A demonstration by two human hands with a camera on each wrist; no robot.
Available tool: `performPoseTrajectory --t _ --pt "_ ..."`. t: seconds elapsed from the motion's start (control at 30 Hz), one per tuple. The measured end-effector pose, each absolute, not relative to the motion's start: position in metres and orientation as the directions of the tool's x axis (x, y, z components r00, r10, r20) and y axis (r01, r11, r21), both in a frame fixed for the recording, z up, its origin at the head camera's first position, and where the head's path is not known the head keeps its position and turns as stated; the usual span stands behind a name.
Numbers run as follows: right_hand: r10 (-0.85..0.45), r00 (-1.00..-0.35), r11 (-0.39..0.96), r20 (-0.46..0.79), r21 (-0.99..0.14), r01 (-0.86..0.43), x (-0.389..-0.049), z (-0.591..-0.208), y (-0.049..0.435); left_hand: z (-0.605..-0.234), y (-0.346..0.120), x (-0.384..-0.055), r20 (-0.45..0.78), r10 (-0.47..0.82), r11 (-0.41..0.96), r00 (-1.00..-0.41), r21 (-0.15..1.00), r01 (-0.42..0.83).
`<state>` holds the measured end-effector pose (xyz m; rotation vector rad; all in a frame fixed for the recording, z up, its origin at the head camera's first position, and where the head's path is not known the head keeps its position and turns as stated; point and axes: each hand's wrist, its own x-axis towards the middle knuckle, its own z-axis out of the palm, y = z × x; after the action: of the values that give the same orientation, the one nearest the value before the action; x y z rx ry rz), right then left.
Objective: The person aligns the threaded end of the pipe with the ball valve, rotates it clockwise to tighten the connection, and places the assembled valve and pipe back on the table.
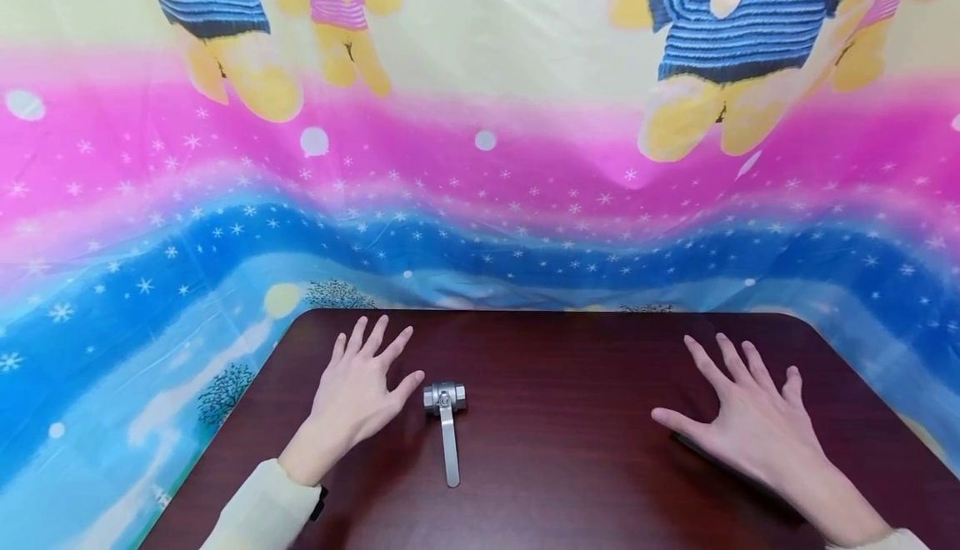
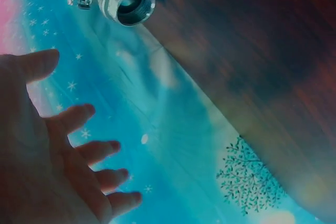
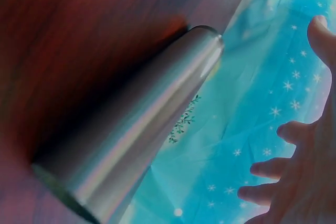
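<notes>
A silver ball valve (image 1: 446, 400) with a long flat lever (image 1: 450, 450) lies on the dark table, its lever pointing toward me. My left hand (image 1: 352, 396) hovers just left of it, fingers spread, thumb tip close to the valve body but holding nothing. In the left wrist view the valve's threaded opening (image 2: 131, 6) shows beyond the thumb. My right hand (image 1: 765, 429) is spread over the table's right side, also holding nothing. The right wrist view shows a shiny metal cylinder (image 3: 131, 124) lying beside that hand; in the head view the hand mostly hides it.
The brown wooden table (image 1: 555, 417) has rounded far corners. Behind and around it hangs a cloth (image 1: 480, 175) printed with bears, snowflakes and pink and blue bands. A light sleeve (image 1: 266, 508) and a dark band are at my left wrist.
</notes>
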<state>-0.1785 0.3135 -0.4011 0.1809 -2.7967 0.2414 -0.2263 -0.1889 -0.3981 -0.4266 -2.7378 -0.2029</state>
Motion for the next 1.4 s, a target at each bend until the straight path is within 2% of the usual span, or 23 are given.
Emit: performPoseTrajectory --t 0.2,0.47,0.57,0.67,0.8,0.9,1.13,1.4 --pt "-0.077 -0.964 0.973 0.255 -0.192 -0.129 -0.168 -0.407 0.328 -0.408 -0.195 -0.227 0.343 0.346 0.920 -0.873 0.060 0.388" --pt "-0.050 -0.989 0.974 0.140 -0.214 -0.079 -0.155 -0.417 0.354 -0.424 -0.200 -0.229 0.229 0.450 0.852 -0.863 0.179 0.492" --pt "-0.044 -0.993 0.976 0.114 -0.209 -0.067 -0.154 -0.420 0.364 -0.427 -0.202 -0.234 0.209 0.479 0.807 -0.853 0.278 0.521" --pt "-0.051 -0.994 0.975 0.095 -0.211 -0.070 -0.154 -0.424 0.373 -0.432 -0.204 -0.241 0.183 0.505 0.716 -0.843 0.457 0.528" --pt "-0.083 -0.994 0.965 0.076 -0.242 -0.099 -0.154 -0.431 0.386 -0.440 -0.207 -0.250 0.140 0.541 0.537 -0.829 0.701 0.469" --pt "-0.116 -0.993 0.941 0.023 -0.317 -0.117 -0.153 -0.434 0.397 -0.445 -0.208 -0.254 0.105 0.560 0.460 -0.822 0.786 0.414" --pt "-0.207 -0.966 0.796 -0.152 -0.601 -0.076 -0.151 -0.441 0.423 -0.445 -0.203 -0.255 0.042 0.552 0.449 -0.833 0.827 0.339" --pt "-0.249 -0.945 0.746 -0.214 -0.665 -0.045 -0.152 -0.447 0.432 -0.451 -0.197 -0.262 0.070 0.482 0.532 -0.874 0.769 0.355"
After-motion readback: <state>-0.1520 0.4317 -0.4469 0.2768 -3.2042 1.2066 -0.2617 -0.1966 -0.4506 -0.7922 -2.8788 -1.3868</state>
